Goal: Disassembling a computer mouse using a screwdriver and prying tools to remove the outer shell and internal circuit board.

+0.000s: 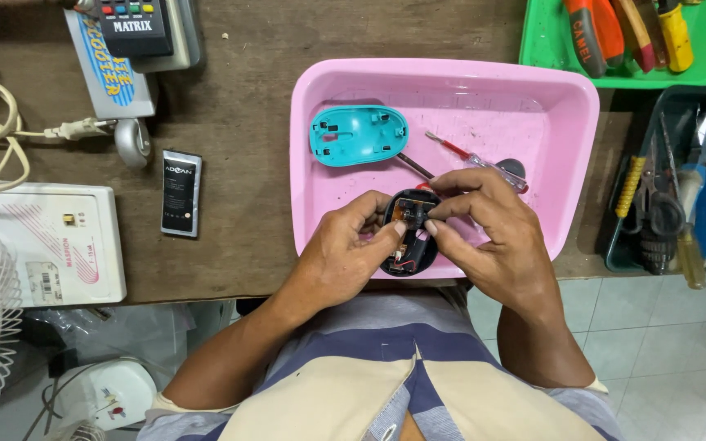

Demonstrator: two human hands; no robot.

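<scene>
Item: opened mouse base (408, 237), black, oval, its circuit board and thin wires showing. Location: held above the near rim of the pink tray (320, 196), which sits at the near edge of the tabletop (239, 131).

Left hand (345, 257): closed around the base's left side, thumb pressing the board.

Right hand (492, 237): fingertips pinched on the board's upper right part; the base is held between both hands.

Handling, as judged: light, rigid shell; board and wires fragile. Best gripped by the outer plastic rim, not the wiring.

In tray: teal mouse cover (359, 135), inside up, toward the far left corner; red-handled screwdriver (471, 159) lying near the middle.

On tabletop, left of tray: black phone battery (181, 193). Far right corner: green basket (549, 49) of tools.
</scene>
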